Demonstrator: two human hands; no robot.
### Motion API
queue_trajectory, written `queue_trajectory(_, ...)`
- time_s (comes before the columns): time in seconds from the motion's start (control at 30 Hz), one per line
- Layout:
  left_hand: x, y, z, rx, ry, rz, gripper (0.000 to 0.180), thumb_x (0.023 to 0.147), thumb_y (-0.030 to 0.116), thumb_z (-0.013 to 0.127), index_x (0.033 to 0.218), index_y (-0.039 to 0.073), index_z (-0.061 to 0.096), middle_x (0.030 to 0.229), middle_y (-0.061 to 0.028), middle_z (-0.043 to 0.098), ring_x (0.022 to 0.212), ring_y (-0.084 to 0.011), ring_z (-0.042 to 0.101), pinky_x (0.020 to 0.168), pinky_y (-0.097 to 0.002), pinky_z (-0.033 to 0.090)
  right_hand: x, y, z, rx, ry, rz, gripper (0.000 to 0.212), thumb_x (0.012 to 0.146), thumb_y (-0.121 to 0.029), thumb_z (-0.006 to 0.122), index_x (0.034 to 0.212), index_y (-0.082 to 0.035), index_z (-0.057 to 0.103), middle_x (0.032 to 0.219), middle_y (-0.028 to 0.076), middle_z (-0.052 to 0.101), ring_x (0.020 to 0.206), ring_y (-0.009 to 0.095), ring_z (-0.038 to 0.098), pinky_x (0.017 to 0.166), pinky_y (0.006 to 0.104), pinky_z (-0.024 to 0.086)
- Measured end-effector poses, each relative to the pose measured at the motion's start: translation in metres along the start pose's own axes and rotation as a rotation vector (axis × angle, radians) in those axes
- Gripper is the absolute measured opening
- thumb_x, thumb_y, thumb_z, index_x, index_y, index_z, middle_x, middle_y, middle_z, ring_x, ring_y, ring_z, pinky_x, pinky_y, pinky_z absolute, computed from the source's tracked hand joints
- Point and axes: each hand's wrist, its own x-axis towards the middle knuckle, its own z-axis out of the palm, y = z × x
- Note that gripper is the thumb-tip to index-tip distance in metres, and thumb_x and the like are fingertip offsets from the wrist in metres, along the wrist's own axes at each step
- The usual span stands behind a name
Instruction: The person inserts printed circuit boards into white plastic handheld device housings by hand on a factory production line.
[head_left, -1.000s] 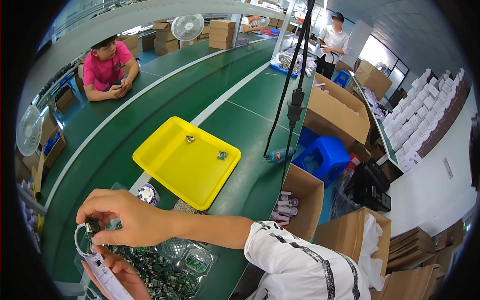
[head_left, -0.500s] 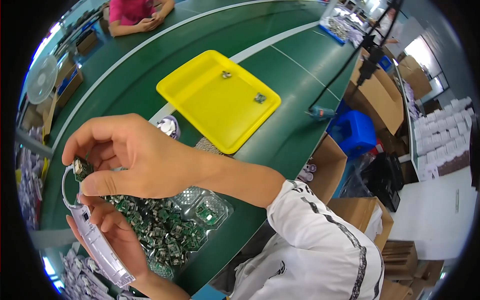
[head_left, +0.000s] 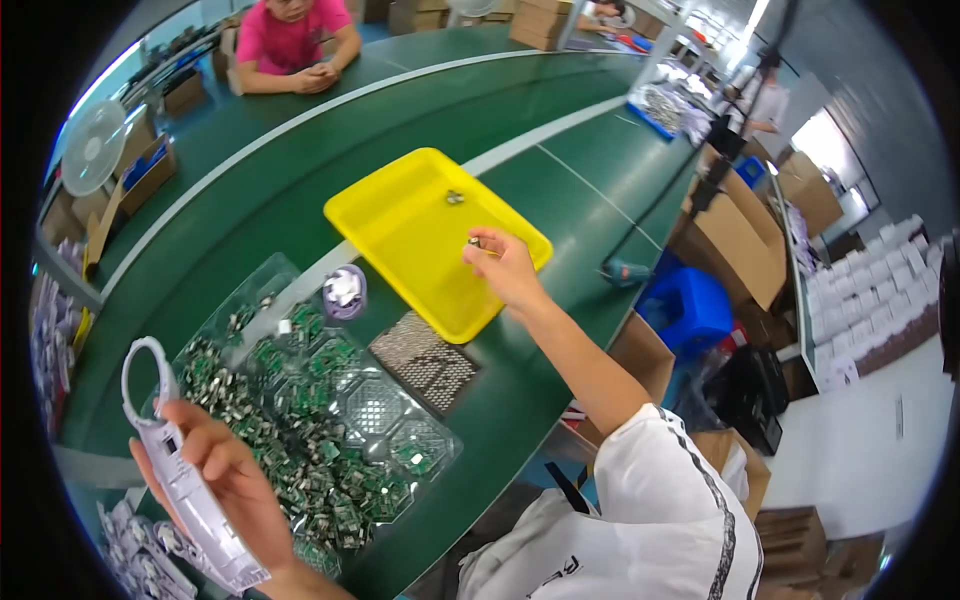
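My left hand [head_left: 238, 490] is wrapped round a pale white plastic housing [head_left: 190, 480], long and curved with a ring-shaped loop at its upper end. Over the right part of a yellow tray [head_left: 400, 240], my right hand [head_left: 508, 268] pinches a small metallic part [head_left: 474, 241] between thumb and fingertips; its exact kind is too small to make out. Another small metal-and-board piece [head_left: 455, 197] lies in the tray. Between my hands, clear plastic blister trays [head_left: 375, 405] hold a heap of small green circuit boards [head_left: 325, 480].
A purple cup of white pieces [head_left: 345, 290] and a perforated grey mat [head_left: 425, 362] lie beside the yellow tray. A blue-handled tool [head_left: 625, 272] hangs by the table's right edge, near cardboard boxes and a blue container [head_left: 690, 308]. A person in pink [head_left: 290, 45] sits across the table.
My right hand has left the housing's loop, where it held a small circuit board, and moved right to the yellow tray. My left hand keeps the housing in nearly the same place.
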Motion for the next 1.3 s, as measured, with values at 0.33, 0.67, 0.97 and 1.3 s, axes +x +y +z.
queue_trajectory(0.33, 0.002, 0.011, -0.023, 0.101, -0.107, -0.04, 0.046, 0.103, 0.029, 0.042, 0.134, -0.005, 0.037, 0.126, -0.0157, 0.052, 0.09, -0.0196, 0.051, 0.077, -0.0313, 0.046, -0.072, -0.067, 0.099, 0.669, -0.503, 0.082, 0.038, 0.086, -0.007, 0.066, 0.121, 0.0, 0.052, 0.111, 0.007, 0.055, 0.086, 0.015, 0.062, 0.077, 0.0292, 0.053)
queue_trajectory(0.67, 0.016, 0.012, -0.029, 0.132, -0.152, -0.042, 0.047, 0.102, 0.029, 0.042, 0.132, -0.006, 0.039, 0.125, -0.0168, 0.053, 0.093, -0.0208, 0.053, 0.078, -0.0319, 0.046, -0.107, -0.177, 0.163, 0.703, -0.711, -0.355, 0.04, 0.084, -0.002, 0.067, 0.119, -0.003, 0.05, 0.11, 0.005, 0.052, 0.089, 0.009, 0.056, 0.078, 0.0231, 0.049)
queue_trajectory(0.97, 0.006, 0.003, 0.006, 0.151, -0.05, -0.012, 0.04, 0.096, 0.027, 0.053, 0.122, -0.003, 0.048, 0.112, -0.012, 0.054, 0.091, -0.0219, 0.051, 0.075, -0.0305, 0.044, -0.117, -0.18, 0.178, 0.725, -0.871, -0.296, 0.036, 0.084, -0.006, 0.068, 0.116, -0.002, 0.052, 0.098, 0.005, 0.056, 0.085, 0.01, 0.056, 0.079, 0.0261, 0.047)
queue_trajectory(1.3, 0.008, 0.011, -0.021, 0.404, -0.032, 0.153, 0.042, 0.101, 0.028, 0.044, 0.128, -0.005, 0.044, 0.111, -0.0135, 0.056, 0.09, -0.0185, 0.056, 0.075, -0.0287, 0.049, -0.116, -0.18, 0.178, 0.766, -0.9, -0.286, 0.035, 0.08, -0.001, 0.066, 0.113, -0.001, 0.053, 0.086, 0.005, 0.057, 0.078, 0.009, 0.057, 0.074, 0.0252, 0.05)
